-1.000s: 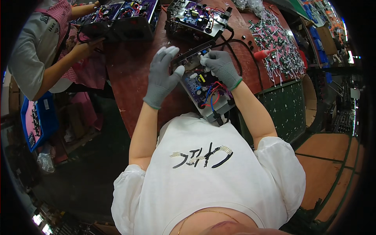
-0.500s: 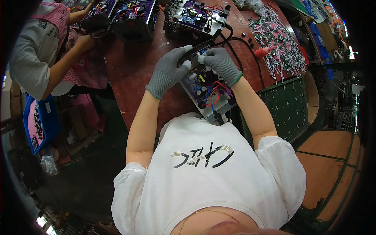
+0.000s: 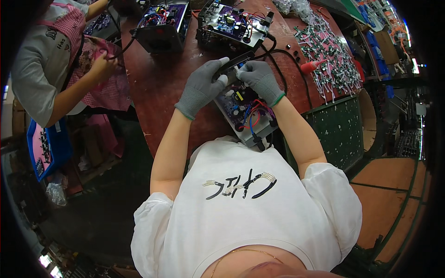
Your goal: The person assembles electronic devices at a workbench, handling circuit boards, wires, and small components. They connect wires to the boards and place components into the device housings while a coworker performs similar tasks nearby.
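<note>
An electronic unit [image 3: 241, 107] with a purple circuit board in a silver metal housing lies on the table in front of my body. Red and blue wires loop over its near end. At its far end stands a black panel [image 3: 241, 58]. My left hand [image 3: 202, 87], in a grey glove, is closed round the left side of that panel, thumb toward me. Also gloved in grey, my right hand [image 3: 260, 80] pinches a small white part just behind the panel, above the board. The fingertips hide most of that part.
Two similar units, one at the back centre [image 3: 232, 23] and one at the back left [image 3: 162, 32], stand on the red table [image 3: 148, 92]. Small cabled boards [image 3: 327, 60] pile up at right beside a red bottle [image 3: 309, 66]. Black cables [image 3: 281, 69] run nearby. A co-worker [image 3: 55, 69] sits left.
My hands and the unit shift only slightly, and the right fingers stay at the panel. The co-worker's near hand has drawn back from the units at left, and one unit there has moved away.
</note>
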A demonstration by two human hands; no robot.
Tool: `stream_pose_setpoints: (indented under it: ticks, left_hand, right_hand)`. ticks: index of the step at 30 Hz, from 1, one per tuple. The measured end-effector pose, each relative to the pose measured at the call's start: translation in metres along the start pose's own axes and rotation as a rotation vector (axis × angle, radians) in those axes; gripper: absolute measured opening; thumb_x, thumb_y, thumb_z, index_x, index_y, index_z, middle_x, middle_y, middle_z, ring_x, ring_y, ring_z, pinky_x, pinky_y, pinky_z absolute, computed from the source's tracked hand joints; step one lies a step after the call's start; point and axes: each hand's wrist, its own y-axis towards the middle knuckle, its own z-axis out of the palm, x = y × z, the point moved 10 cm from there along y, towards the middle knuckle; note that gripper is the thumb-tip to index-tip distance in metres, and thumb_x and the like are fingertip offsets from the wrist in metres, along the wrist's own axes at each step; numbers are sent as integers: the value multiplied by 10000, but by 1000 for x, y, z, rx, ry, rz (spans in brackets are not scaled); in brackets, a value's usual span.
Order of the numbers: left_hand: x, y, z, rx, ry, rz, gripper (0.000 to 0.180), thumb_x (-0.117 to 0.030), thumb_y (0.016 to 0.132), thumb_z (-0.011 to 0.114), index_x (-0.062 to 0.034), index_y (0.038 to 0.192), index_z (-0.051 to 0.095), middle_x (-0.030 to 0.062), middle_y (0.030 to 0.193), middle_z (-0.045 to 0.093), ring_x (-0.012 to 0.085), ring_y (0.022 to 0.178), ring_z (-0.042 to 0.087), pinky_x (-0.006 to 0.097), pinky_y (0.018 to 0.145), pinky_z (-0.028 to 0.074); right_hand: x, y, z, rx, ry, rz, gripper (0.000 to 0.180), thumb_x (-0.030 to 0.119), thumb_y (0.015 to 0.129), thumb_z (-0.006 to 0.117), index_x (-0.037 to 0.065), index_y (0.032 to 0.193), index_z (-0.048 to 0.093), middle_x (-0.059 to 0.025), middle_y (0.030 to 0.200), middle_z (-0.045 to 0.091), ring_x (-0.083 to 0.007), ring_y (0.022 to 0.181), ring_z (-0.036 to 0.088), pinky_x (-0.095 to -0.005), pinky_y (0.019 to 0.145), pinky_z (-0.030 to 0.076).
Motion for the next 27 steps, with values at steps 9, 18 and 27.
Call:
stream_pose_setpoints:
  ticks: [9, 18, 27]
  left_hand:
    - [1, -2, 2, 29, -52, -36, 467, -109, 868, 607, -27, 1325, 550, 150, 1153, 641, 260, 1017, 661, 349, 905, 516]
    - [0, -1, -1, -4, -43, -14, 464, -140, 857, 610, -71, 1314, 571, 128, 1147, 649, 255, 917, 681, 356, 848, 540]
    - [1, -1, -1, 4, -89, -15, 468, -140, 862, 607, -51, 1319, 563, 137, 1164, 639, 262, 924, 677, 353, 851, 538]
  right_hand:
    - [1, -12, -5, -25, 247, 36, 244, 232, 831, 678, -11, 847, 692, -83, 696, 673, -129, 623, 642, -296, 605, 513]
    - [-3, 0, 2, -4, 22, -4, 260, 250, 790, 661, -1, 835, 705, -125, 712, 688, -190, 674, 683, -335, 663, 533]
    - [5, -11, 0, 21, 284, 35, 198, 209, 820, 694, 15, 790, 671, -20, 665, 609, -86, 605, 558, -254, 565, 437]
